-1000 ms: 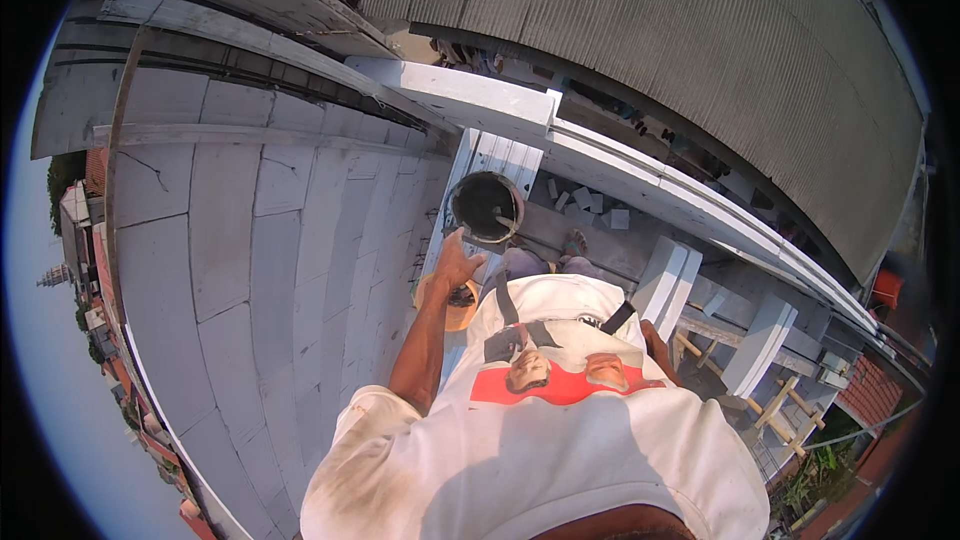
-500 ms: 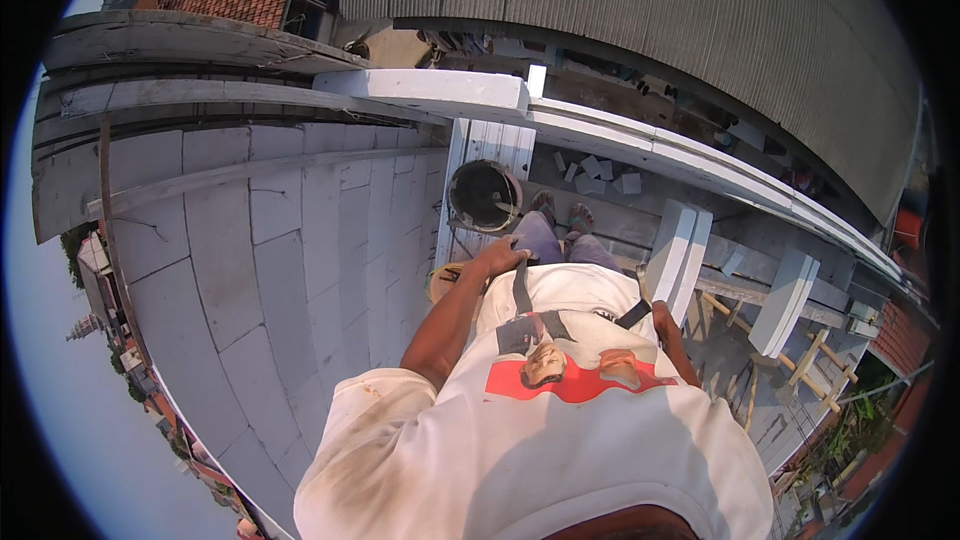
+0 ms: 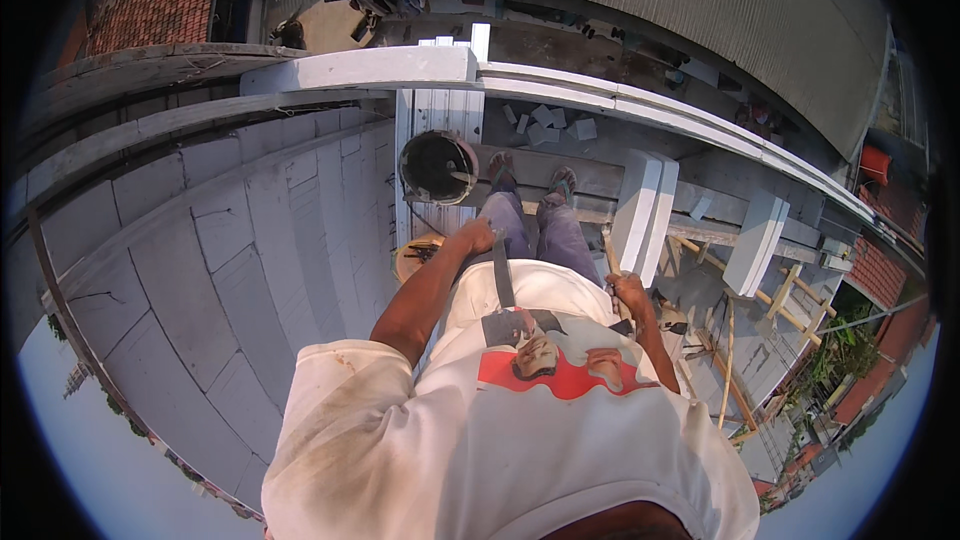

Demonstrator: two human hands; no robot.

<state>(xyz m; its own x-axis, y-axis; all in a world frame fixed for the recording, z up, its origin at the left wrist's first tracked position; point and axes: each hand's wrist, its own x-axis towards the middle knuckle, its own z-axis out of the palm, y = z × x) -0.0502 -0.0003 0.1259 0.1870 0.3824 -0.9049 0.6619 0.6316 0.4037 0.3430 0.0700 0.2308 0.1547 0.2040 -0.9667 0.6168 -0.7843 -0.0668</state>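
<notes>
My left hand is in front of my waist, its fingers closed on the upper end of a dark flat strap that runs down to my white shirt. On my right side, my right hand is closed around a light wooden stick, which points up past my fingers; its lower end is partly hidden by the hand and shirt. Beyond my left hand stands a dark bucket with grey residue and a handle-like piece inside. Beside my left forearm is a round yellowish container with dark items in it.
My feet stand on a narrow ledge near loose block pieces. A pale block wall is on the left. White block stacks and bamboo poles are on the right. A long white wall edge runs across, with a drop beyond.
The view has shifted, so the surroundings sit further left. My right hand has come further into view, and the wooden stick now shows in it. My left hand still holds the strap.
</notes>
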